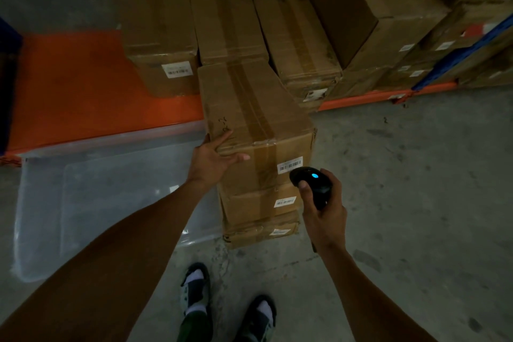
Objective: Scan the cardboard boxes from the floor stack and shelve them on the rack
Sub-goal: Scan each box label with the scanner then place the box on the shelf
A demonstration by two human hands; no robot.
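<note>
Cardboard, brown and taped: top box [255, 125] of a three-high floor stack. Left hand [212, 159] spread flat on its near corner. Right hand [323, 208] wrapped around black handheld scanner [311, 183], beside the white barcode label [290, 165]. Clear plastic bin [83, 203] alongside, contents hard to tell.

left hand [213, 161]: fingers spread, arm extended | right hand [323, 212]: fingers curled, gripping

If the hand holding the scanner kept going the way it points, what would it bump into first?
Most likely the white barcode label on the top box of the stack. The right hand aims the scanner at it from very close, though the exact gap is hard to judge.
</note>
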